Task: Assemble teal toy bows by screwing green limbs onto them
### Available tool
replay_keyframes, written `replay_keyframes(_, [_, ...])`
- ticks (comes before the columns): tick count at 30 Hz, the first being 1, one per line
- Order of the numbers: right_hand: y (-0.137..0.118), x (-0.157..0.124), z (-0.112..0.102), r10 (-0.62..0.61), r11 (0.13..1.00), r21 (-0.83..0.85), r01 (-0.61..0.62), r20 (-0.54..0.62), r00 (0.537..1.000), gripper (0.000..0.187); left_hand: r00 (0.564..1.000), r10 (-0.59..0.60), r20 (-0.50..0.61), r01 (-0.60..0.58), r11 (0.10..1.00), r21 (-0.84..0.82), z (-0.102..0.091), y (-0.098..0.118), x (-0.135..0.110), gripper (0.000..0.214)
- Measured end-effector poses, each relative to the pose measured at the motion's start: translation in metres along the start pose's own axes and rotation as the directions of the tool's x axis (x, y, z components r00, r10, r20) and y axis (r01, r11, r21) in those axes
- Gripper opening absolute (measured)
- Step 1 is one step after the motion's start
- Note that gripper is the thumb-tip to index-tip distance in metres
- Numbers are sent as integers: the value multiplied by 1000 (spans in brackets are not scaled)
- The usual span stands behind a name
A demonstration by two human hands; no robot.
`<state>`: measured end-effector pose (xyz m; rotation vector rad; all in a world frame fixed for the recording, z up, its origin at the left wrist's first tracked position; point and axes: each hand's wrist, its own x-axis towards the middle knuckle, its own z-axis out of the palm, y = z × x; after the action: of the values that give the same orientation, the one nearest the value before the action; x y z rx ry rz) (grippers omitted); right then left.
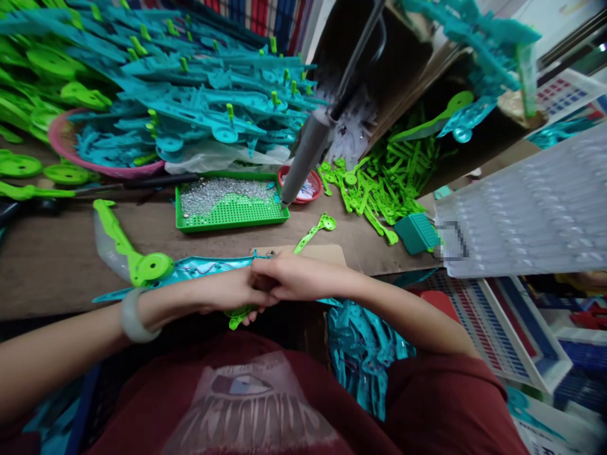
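Both hands together at table edge, L hand [232,294] & R hand [289,278] fingers pinching teal/green plastic part [203,268].

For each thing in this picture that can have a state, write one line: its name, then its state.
Left hand: closed on the teal and green plastic toy piece.
Right hand: fingers pressed on the same piece, touching the left hand.
Green perforated plastic tray: partly filled with small silver screws.
Grey hanging screwdriver: unheld, tip over the tray's corner.
Small red round dish: holds small parts.
Pink basin: heaped with teal parts.
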<state>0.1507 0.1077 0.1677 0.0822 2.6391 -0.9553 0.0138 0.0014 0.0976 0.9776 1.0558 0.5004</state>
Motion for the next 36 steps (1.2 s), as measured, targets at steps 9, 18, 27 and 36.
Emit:
replay_keyframes(9, [23, -24, -6, 29, 985, 174, 1, -172, 985, 13, 998, -9, -67, -1, 989, -149, 15, -10, -10, 40])
replay_keyframes(18, [16, -16, 4, -55, 983, 163, 83, -172, 984, 7, 999, -17, 35, 26, 966, -258, 28, -18, -9, 48])
replay_keyframes(27, [30, -39, 21, 253, 912, 407, -52, -457, 853, 10, 972, -37, -233, -105, 819, -565, 34, -17, -7, 50])
replay_keyframes(36, [26, -52, 83, 498, 703, 711, 37, -528, 688, 28, 873, 118, -474, -412, 698, -585, 27, -12, -11, 40])
